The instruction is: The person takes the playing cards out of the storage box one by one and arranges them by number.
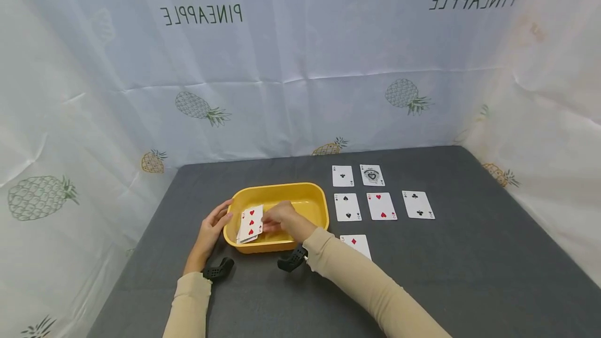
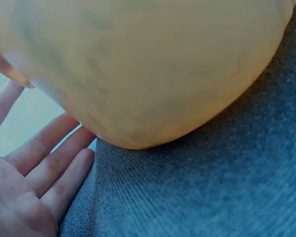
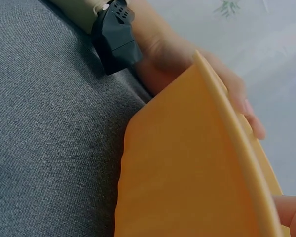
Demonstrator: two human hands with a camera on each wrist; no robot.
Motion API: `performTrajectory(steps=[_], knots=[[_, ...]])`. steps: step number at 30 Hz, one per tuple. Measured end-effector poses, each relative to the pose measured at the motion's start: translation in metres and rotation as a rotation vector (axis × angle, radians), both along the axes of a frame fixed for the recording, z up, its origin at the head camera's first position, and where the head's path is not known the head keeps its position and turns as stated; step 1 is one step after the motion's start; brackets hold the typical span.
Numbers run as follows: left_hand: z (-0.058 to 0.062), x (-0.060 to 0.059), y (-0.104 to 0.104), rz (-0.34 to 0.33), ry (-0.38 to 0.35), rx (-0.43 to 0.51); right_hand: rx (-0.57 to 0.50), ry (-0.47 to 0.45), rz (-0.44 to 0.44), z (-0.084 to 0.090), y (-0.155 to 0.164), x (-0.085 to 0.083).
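Observation:
A yellow plastic tray [image 1: 300, 190] stands on the dark tabletop. My left hand [image 1: 213, 228] holds its left rim, with a digit over the edge; in the left wrist view several fingers [image 2: 56, 168] lie along the outer wall. Inside the tray, on the left, is a small pile of playing cards, the three of hearts [image 1: 251, 222] on top. My right hand [image 1: 284, 219] reaches over the front rim and pinches that card's right edge; its fingertips are partly hidden. In the right wrist view the tray's wall [image 3: 182, 158] covers most of the right hand's work.
To the tray's right, cards lie face up in rows: an ace of clubs [image 1: 343, 176], an ornate ace [image 1: 372, 175], and twos of spades [image 1: 347, 207], hearts [image 1: 382, 206] and clubs [image 1: 418, 205]. My right sleeve partly covers a diamond card [image 1: 357, 244]. Pineapple-print curtains [image 1: 291, 103] surround the table.

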State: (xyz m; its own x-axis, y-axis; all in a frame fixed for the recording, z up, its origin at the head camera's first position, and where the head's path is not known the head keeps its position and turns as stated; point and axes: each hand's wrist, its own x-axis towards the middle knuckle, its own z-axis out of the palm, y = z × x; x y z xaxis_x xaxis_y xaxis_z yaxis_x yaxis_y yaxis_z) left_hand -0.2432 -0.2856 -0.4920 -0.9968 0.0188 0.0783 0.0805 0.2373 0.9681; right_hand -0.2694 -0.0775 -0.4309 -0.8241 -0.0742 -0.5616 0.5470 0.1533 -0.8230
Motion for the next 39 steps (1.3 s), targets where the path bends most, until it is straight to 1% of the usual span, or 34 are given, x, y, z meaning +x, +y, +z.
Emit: performTrajectory(steps=[7, 10, 13, 15, 17, 18, 19, 20, 22, 23, 24, 25, 26, 29, 30, 31, 34, 36, 39], knots=[[0.000, 0.000, 0.001, 0.004, -0.007, -0.024, -0.052, -0.023, 0.009, 0.000, 0.009, -0.003], [0.000, 0.000, 0.000, 0.002, 0.001, -0.025, -0.085, -0.013, 0.026, 0.004, 0.016, -0.003], [-0.001, -0.001, -0.001, 0.005, 0.015, -0.017, -0.139, 0.024, 0.062, 0.010, 0.026, 0.000], [-0.001, -0.001, -0.002, 0.007, 0.021, -0.013, -0.184, 0.079, 0.118, 0.014, 0.036, 0.003], [-0.001, -0.002, -0.002, 0.011, 0.023, -0.016, -0.209, 0.215, 0.270, 0.017, 0.051, 0.009], [-0.001, -0.002, -0.002, 0.012, 0.022, -0.019, -0.229, 0.247, 0.303, 0.018, 0.057, 0.011], [-0.001, -0.002, -0.003, 0.013, 0.018, -0.023, -0.243, 0.300, 0.359, 0.020, 0.064, 0.013], [-0.001, -0.002, -0.003, 0.015, 0.015, -0.028, -0.257, 0.318, 0.377, 0.021, 0.069, 0.014], [-0.001, -0.002, -0.003, 0.020, 0.014, -0.032, -0.267, 0.316, 0.383, 0.025, 0.076, 0.015], [-0.001, -0.001, -0.003, 0.020, 0.013, -0.031, -0.269, 0.301, 0.380, 0.026, 0.080, 0.016], [-0.001, -0.001, -0.003, 0.019, 0.013, -0.029, -0.275, 0.258, 0.337, 0.028, 0.082, 0.016], [-0.001, -0.001, -0.003, 0.019, 0.012, -0.028, -0.272, 0.251, 0.334, 0.029, 0.086, 0.017], [-0.002, -0.001, -0.003, 0.017, 0.014, -0.026, -0.269, 0.229, 0.309, 0.029, 0.090, 0.018], [-0.002, -0.001, -0.003, 0.012, 0.014, -0.019, -0.242, 0.239, 0.331, 0.028, 0.106, 0.023], [-0.002, -0.001, -0.002, 0.012, 0.014, -0.018, -0.242, 0.196, 0.279, 0.028, 0.109, 0.023], [-0.002, -0.001, -0.002, 0.013, 0.013, -0.016, -0.236, 0.185, 0.268, 0.027, 0.114, 0.024], [-0.003, -0.001, -0.002, 0.015, 0.011, -0.012, -0.204, 0.123, 0.188, 0.025, 0.125, 0.024], [-0.002, -0.001, -0.001, 0.016, 0.010, -0.011, -0.173, 0.098, 0.149, 0.025, 0.133, 0.024], [-0.002, -0.001, -0.001, 0.015, 0.007, -0.011, -0.123, 0.114, 0.147, 0.024, 0.149, 0.028]])
